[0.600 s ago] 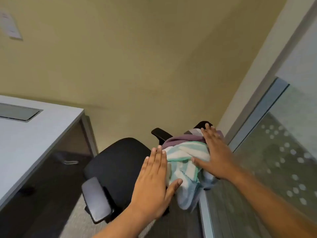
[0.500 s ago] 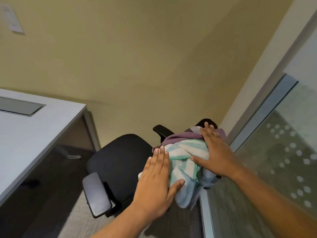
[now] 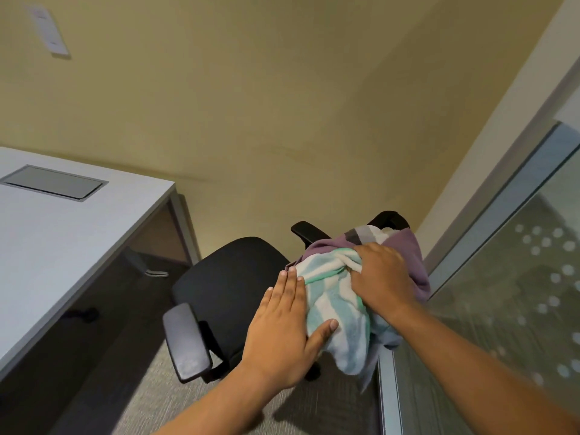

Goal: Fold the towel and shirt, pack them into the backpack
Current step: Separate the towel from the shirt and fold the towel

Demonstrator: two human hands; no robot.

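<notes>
A green-and-white striped towel (image 3: 335,302) lies bunched over the back of a black office chair (image 3: 229,284), on top of a purple shirt (image 3: 411,255) with grey and white stripes. My right hand (image 3: 379,277) grips the towel's upper folds, fingers curled into the cloth. My left hand (image 3: 285,328) lies flat against the towel's left side, fingers straight, thumb on the fabric. No backpack is in view.
A grey desk (image 3: 62,240) with a cable hatch (image 3: 53,182) stands at the left. A frosted glass partition (image 3: 502,293) runs along the right, close to the chair. The chair's armrest (image 3: 185,340) juts toward me over grey carpet.
My right hand went from lying flat on the pile to curling its fingers into the towel. The left hand stayed flat on the towel's side. The view dropped a little closer.
</notes>
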